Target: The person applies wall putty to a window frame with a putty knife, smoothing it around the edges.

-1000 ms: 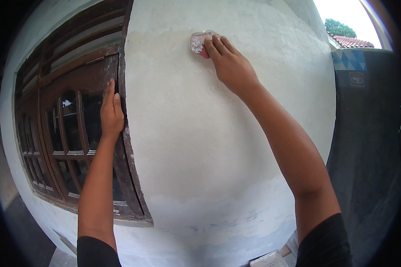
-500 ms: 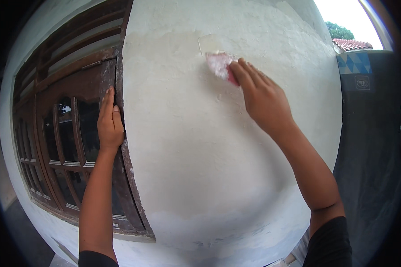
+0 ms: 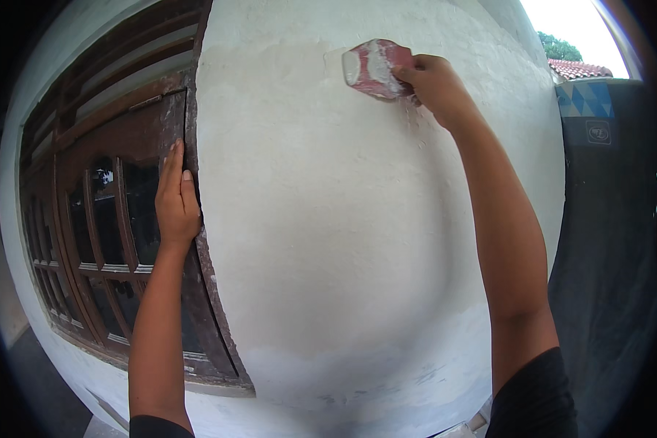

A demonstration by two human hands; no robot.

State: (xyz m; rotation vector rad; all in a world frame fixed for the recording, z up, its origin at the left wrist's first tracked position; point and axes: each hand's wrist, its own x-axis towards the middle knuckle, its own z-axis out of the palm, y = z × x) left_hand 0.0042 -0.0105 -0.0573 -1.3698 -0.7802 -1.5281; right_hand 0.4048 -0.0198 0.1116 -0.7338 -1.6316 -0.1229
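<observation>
My right hand [image 3: 436, 89] pinches a red plastic putty scraper [image 3: 387, 71] smeared with white paste. The scraper is up near the top of the pale plastered wall [image 3: 314, 212], its broad face turned toward me; I cannot tell whether its edge touches the wall. My left hand [image 3: 177, 204] rests flat on the upright of the dark brown wooden window frame [image 3: 190, 120], fingers stretched upward and holding nothing.
Left of the wall is a wooden window with small glass panes [image 3: 109, 219]. A dark upright surface [image 3: 598, 241] with a blue-and-white patterned band [image 3: 584, 100] stands on the right. Beyond it show a red tiled roof [image 3: 578, 69] and a tree [image 3: 558, 47].
My right hand has moved up and slightly right with the putty scraper, which has turned so that its paste-covered face shows. My left hand stays on the window frame.
</observation>
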